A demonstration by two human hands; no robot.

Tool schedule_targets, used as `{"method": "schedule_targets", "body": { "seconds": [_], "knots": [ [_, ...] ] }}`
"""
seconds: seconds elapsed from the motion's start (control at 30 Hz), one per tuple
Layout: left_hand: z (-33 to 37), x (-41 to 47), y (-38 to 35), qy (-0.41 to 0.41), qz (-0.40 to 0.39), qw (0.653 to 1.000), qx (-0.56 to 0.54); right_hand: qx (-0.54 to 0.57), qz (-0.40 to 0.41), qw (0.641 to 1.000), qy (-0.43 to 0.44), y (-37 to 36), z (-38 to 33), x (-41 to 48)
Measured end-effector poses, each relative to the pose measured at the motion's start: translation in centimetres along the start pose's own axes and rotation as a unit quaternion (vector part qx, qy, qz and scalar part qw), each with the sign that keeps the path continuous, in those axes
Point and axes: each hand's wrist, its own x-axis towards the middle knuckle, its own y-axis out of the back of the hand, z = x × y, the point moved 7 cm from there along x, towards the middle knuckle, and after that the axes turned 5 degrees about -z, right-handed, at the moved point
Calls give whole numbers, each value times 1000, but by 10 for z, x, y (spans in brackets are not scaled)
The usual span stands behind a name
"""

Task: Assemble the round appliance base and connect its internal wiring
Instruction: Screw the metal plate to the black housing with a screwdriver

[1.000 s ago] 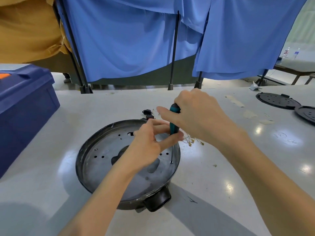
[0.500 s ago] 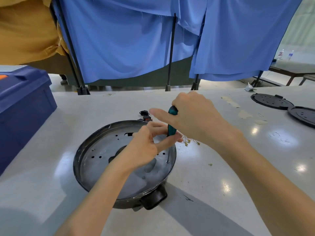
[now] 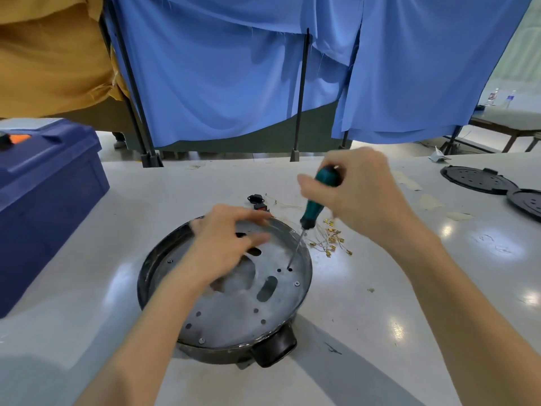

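Two bare hands work over a round appliance base that lies on the grey bench, a little left of centre, with its black side handle pointing toward the person. A perforated metal plate fills the inside of the base, with several screws near its edge.

The right hand has its fingers curled round the green handle of a screwdriver. The tool tilts down and to the left, and its tip sits at a small hole near the right edge of the plate; whether it touches the metal cannot be told.

The left hand is blurred, with fingers spread and loosely extended over the far half of the plate and nothing held in it. Whether it rests on the plate is unclear.

Just beyond the right rim of the base lies a tangle of thin wires with brass terminals, and near the far rim sit small black parts. A dark blue plastic crate stands at the left edge of the bench. Two black round covers lie well apart at the far right. Blue curtains hang behind the bench.
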Motion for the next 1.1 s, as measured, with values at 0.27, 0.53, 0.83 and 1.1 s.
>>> {"method": "schedule_targets", "body": {
  "seconds": [0.27, 0.53, 0.83, 1.1],
  "knots": [
    [-95, -16, 68, 319, 9, 868, 379, 197, 29, 974, -106, -11, 39, 6],
    [-96, -22, 55, 265, -19, 938, 222, 267, 45, 943, -193, -42, 62, -7],
    [-57, -40, 16, 210, 39, 976, -37, 339, -20, 917, -209, -57, 43, -12],
    [-60, -45, 4, 226, 64, 935, -266, 287, -61, 949, -117, -87, -11, -3]
  ]
}}
